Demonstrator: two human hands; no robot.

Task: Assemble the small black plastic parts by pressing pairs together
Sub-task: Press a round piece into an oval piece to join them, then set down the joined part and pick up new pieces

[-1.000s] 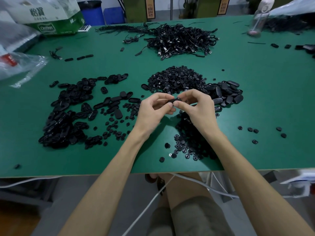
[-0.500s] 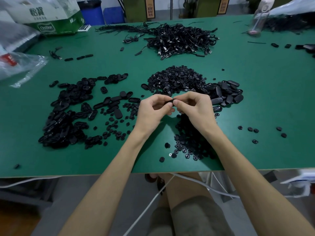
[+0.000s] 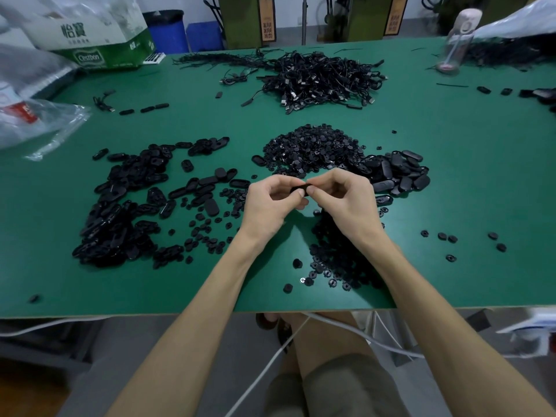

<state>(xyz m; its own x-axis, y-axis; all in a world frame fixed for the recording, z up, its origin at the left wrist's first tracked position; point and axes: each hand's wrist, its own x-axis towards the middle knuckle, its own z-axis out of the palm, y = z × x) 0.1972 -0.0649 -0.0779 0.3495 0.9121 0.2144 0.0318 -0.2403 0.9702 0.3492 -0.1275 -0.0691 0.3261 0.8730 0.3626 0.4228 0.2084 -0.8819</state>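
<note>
My left hand (image 3: 270, 203) and my right hand (image 3: 343, 200) meet above the middle of the green table (image 3: 451, 164), and both pinch one small black plastic part (image 3: 301, 189) between thumbs and fingertips. Most of that part is hidden by my fingers. A heap of small round black pieces (image 3: 313, 149) lies just beyond my hands. Black oval shells (image 3: 400, 170) are piled to the right of it. A wide spread of oval parts (image 3: 129, 206) covers the table on the left. More small round pieces (image 3: 340, 260) lie under my right wrist.
A tangle of black cords (image 3: 325, 79) lies at the back centre. A cardboard box (image 3: 90, 34) and clear plastic bags (image 3: 36, 121) sit at the back left. A bottle (image 3: 457, 37) stands at the back right. The table's near edge (image 3: 120, 314) runs below my forearms.
Both hands have kept the part pinched between them and shifted only slightly; the fingers have closed a little tighter round it.
</note>
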